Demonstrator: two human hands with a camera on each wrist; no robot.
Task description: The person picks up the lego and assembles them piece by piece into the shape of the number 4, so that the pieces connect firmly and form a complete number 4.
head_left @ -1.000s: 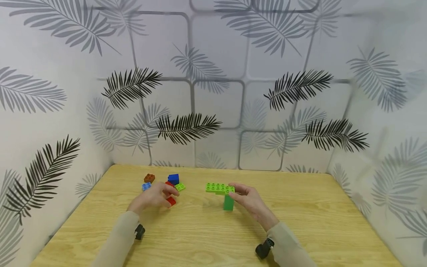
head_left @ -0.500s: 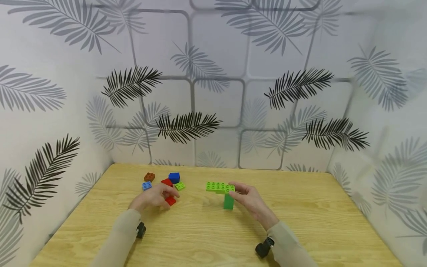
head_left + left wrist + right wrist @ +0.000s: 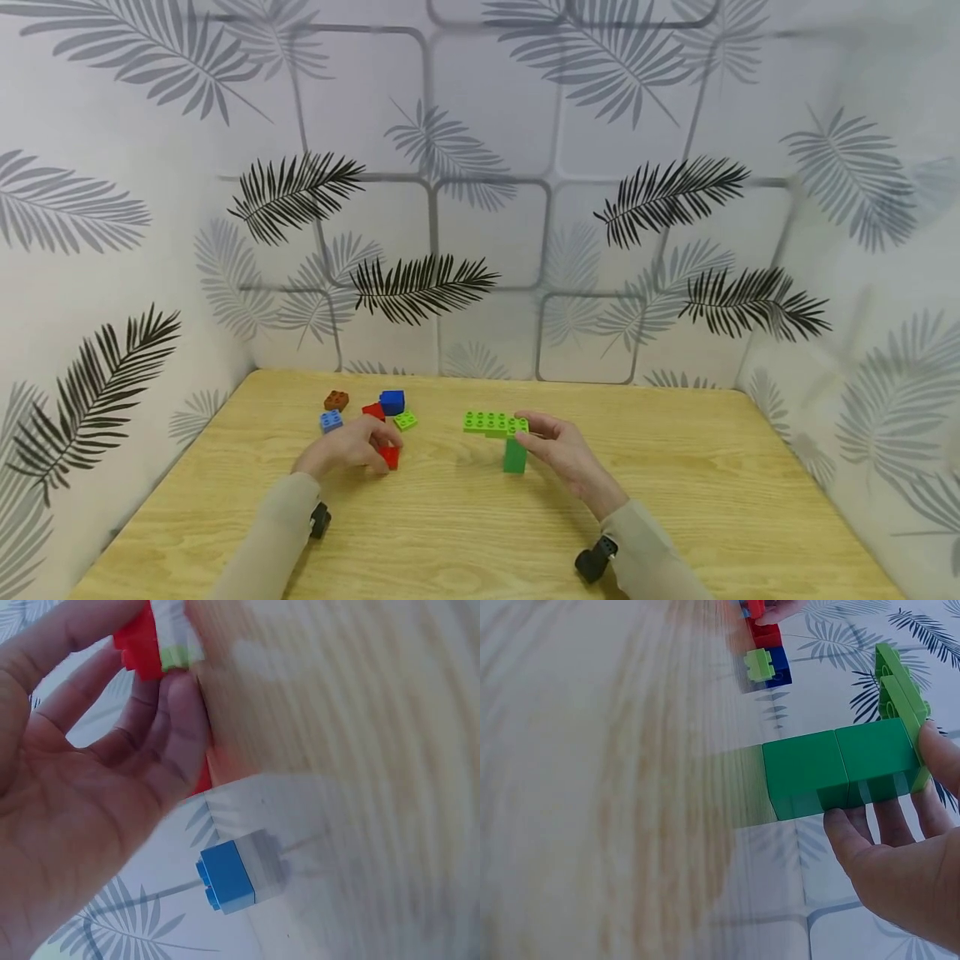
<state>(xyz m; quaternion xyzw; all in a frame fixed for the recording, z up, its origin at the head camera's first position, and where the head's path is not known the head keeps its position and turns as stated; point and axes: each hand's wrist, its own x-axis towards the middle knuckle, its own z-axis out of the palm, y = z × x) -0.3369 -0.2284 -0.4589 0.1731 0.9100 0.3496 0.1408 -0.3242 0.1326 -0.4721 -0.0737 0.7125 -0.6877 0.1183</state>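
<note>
My left hand (image 3: 351, 446) pinches a small red brick (image 3: 389, 457) between thumb and fingers, low over the table. In the left wrist view this red brick (image 3: 142, 649) shows its studs at the fingertips. My right hand (image 3: 567, 457) holds a built piece at its top right: a column of two dark green blocks (image 3: 840, 769) standing on the table, with lime green plates (image 3: 491, 422) on top that jut out to the left. In the right wrist view the thumb lies against the lime plates (image 3: 901, 697) and the fingers are round the far side of the column.
Beyond the left hand lie a second red brick (image 3: 373, 411), a dark blue brick (image 3: 392, 402) and a lime brick (image 3: 406, 420). A brown brick (image 3: 337, 400) and a light blue brick (image 3: 331, 420) are at the left. A patterned wall (image 3: 487, 333) rises behind the table (image 3: 450, 533).
The left hand has shifted slightly to the right, and the red brick at its fingertips has turned and moved a little with it. The right hand and the green build stay in place.
</note>
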